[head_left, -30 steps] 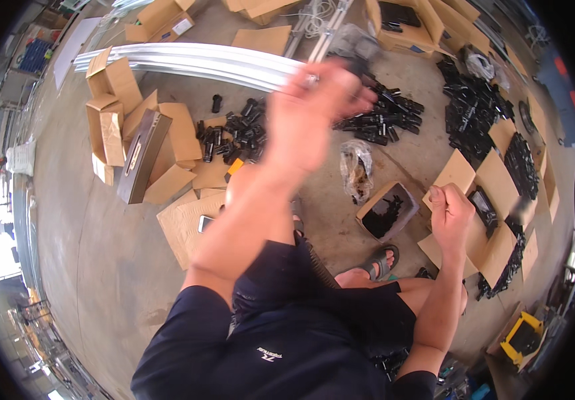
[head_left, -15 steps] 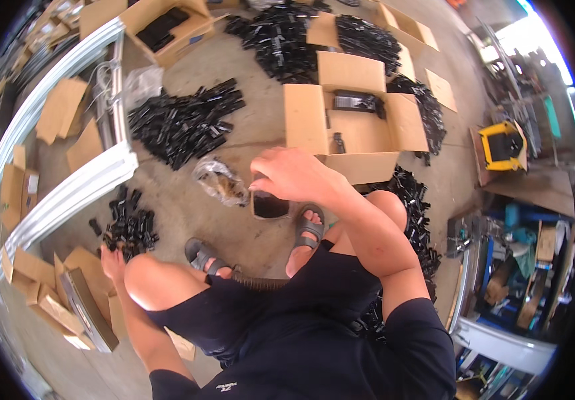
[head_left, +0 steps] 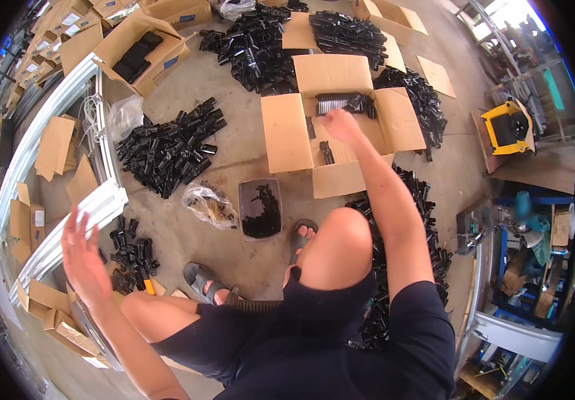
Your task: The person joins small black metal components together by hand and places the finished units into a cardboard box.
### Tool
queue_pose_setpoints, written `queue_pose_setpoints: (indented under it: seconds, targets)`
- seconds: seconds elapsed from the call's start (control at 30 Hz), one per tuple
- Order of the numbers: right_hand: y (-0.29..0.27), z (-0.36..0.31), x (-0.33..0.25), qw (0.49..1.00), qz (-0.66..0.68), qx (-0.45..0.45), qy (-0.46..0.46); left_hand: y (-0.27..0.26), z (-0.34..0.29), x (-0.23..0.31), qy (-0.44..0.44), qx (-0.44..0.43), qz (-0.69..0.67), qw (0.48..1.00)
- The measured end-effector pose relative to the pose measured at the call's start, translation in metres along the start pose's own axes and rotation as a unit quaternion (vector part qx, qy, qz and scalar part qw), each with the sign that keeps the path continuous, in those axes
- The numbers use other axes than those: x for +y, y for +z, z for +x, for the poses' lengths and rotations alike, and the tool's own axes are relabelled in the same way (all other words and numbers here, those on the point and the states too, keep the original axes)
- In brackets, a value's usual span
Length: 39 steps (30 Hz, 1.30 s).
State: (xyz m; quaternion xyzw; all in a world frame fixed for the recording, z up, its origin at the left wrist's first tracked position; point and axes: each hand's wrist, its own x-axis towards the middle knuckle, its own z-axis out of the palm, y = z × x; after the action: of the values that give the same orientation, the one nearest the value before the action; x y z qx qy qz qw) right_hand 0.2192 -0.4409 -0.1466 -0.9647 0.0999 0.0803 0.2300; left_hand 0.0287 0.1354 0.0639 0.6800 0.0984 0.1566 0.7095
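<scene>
My right hand [head_left: 343,127] is closed over the open cardboard box [head_left: 287,130], pinching what looks like a small black part [head_left: 355,103] at its fingertips; the fingers partly hide the grip. Just beyond lies a row of black parts [head_left: 331,104] along the box's far side. Another black part [head_left: 327,153] rests apart on the box floor. My left hand [head_left: 86,257] is raised above my left knee, fingers spread, holding nothing. Below it on the floor is a small heap of black parts [head_left: 134,247].
A grey bin [head_left: 250,192] with dark bits stands before my feet, beside a clear plastic bag [head_left: 209,205]. Larger heaps of black parts [head_left: 171,147] surround the box. White metal profiles [head_left: 81,230] lie left; a yellow-framed item [head_left: 507,129] stands right.
My right hand has gone from above the grey bin forward into the cardboard box. My left hand has lifted away from the small heap and spread its fingers. The view has shifted.
</scene>
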Motion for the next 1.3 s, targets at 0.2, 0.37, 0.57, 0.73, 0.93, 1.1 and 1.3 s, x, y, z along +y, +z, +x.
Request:
queue_pose_setpoints:
  seconds: [0.2, 0.37, 0.57, 0.73, 0.93, 1.1, 1.3]
  targets:
    - [0.091, 0.021, 0.018, 0.998, -0.04, -0.006, 0.05, 0.095, -0.04, -0.07, -0.118, -0.109, 0.022, 0.987]
    - [0.093, 0.031, 0.039, 0.992, -0.058, 0.046, 0.106, 0.123, -0.047, -0.121, -0.248, -0.153, 0.063, 0.954]
    - [0.048, -0.013, 0.039, 0.984, -0.13, -0.073, 0.101, 0.143, -0.046, -0.122, -0.245, -0.227, 0.082, 0.939]
    - [0.11, -0.035, 0.041, 0.986, -0.154, 0.039, 0.049, 0.145, -0.057, -0.141, -0.249, -0.282, 0.111, 0.92]
    - [0.116, -0.021, 0.071, 0.994, -0.059, 0.089, 0.03, 0.141, -0.069, -0.141, -0.236, -0.319, 0.137, 0.907]
    - [0.097, -0.017, 0.069, 0.99, -0.017, 0.133, 0.032, 0.132, -0.074, -0.133, -0.214, -0.326, 0.13, 0.912]
    - [0.06, -0.002, 0.085, 0.988, -0.033, 0.149, 0.031, 0.138, -0.078, -0.118, -0.228, -0.336, 0.117, 0.906]
